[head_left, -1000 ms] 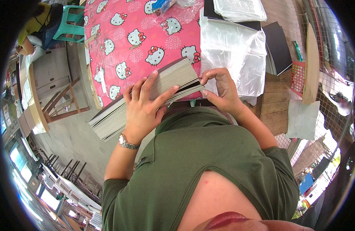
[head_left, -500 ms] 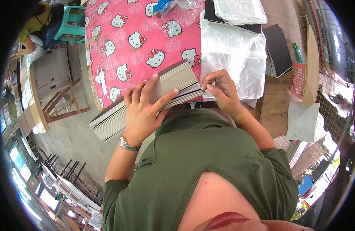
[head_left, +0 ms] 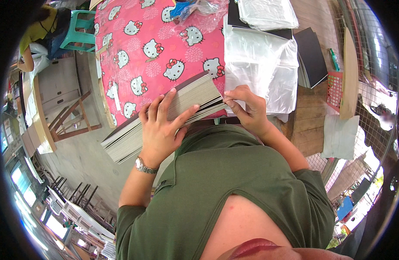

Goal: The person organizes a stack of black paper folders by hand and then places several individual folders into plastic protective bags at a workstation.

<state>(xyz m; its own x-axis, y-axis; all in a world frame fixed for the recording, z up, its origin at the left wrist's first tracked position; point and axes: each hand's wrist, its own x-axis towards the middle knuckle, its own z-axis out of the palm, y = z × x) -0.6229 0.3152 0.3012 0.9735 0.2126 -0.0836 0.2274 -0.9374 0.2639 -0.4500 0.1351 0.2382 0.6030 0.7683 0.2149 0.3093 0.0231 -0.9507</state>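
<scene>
A thick block of stiff, pale-edged pages [head_left: 199, 92] with a dark cover leans at a slant over the near edge of the pink-clothed table [head_left: 134, 54]. Across its page edges lies my left hand [head_left: 159, 125], fingers spread over the top and thumb on the near side, gripping the block. A narrow dark gap splits the pages near the right end. There my right hand [head_left: 249, 106] pinches at the page corners with thumb and forefinger; what exactly sits between the fingertips is too small to make out.
Clear plastic sheets [head_left: 260, 65] lie right of the block, with more plastic [head_left: 269, 13] beyond. Further right are a dark-covered book [head_left: 312, 58] and a red basket [head_left: 335, 89]. Crumpled plastic [head_left: 204, 15] rests at the far edge. A person [head_left: 39, 28] is near a green stool [head_left: 79, 30].
My right hand has shifted slightly left, its fingers closing onto the page corners. The wider gap with a pale sheet showing has narrowed. My left hand stays nearly in place.
</scene>
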